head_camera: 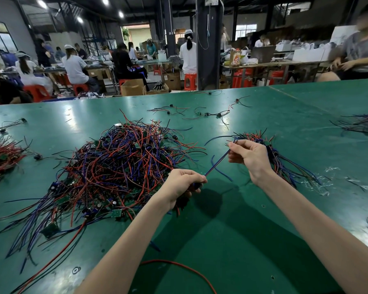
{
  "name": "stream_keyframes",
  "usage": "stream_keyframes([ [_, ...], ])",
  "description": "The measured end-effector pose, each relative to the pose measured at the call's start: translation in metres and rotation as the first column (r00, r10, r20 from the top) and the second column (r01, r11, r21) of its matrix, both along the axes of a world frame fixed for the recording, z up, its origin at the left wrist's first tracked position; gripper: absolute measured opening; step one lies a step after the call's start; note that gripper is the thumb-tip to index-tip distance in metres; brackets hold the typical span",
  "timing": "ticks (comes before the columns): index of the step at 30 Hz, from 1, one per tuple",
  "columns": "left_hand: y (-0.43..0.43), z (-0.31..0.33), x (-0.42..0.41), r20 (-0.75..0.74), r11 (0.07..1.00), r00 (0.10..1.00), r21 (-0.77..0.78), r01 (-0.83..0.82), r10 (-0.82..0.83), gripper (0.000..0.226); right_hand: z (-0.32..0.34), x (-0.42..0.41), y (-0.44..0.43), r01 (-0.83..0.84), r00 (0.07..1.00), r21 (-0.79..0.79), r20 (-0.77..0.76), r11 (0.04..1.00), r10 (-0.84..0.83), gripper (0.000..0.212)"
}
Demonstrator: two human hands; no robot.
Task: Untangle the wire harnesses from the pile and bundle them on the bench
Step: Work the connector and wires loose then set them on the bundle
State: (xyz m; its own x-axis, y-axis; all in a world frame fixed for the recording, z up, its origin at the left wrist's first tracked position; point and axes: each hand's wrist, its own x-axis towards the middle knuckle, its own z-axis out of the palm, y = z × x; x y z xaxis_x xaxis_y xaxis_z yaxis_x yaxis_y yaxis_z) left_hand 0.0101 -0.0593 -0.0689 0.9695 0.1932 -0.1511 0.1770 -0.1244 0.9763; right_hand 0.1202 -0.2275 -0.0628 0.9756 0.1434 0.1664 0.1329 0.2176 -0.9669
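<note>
At a green bench in a busy workshop, a worker is sorting wire harnesses, and by the look of it the job is less than half done. At the far left a red-wired heap is lying apart. Next to it the main pile of red, blue and black harnesses is sitting large and knotted. The left hand is curling its fingers round one harness's dark end, a connector or a small board, hard to tell which. That harness is stretching taut above the bench up to the right hand, where thumb and forefinger are pinching the wire tips. Just behind that hand a smaller bundle is fanning out on the bench, seemingly the finished share. Loose harnesses are lying scattered beyond.
</note>
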Motion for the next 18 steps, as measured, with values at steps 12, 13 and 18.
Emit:
stream_keyframes([
  [12,-0.0003,-0.0033,0.0012,-0.017,1.000,1.000,0.002,0.013,-0.013,0.020,0.0038,-0.0006,-0.0043,-0.073,0.987,0.084,-0.134,0.994,0.083,0.009],
  [13,-0.0003,-0.0033,0.0012,-0.018,1.000,1.000,0.005,0.018,-0.018,0.020,0.0045,-0.0007,-0.0043,-0.075,0.984,0.109,-0.155,0.991,0.091,0.010],
  [18,-0.0003,-0.0030,0.0011,-0.019,0.999,0.999,0.023,0.036,-0.036,0.018,0.0069,0.0023,-0.0043,-0.107,0.919,0.279,-0.339,0.954,0.202,0.015],
])
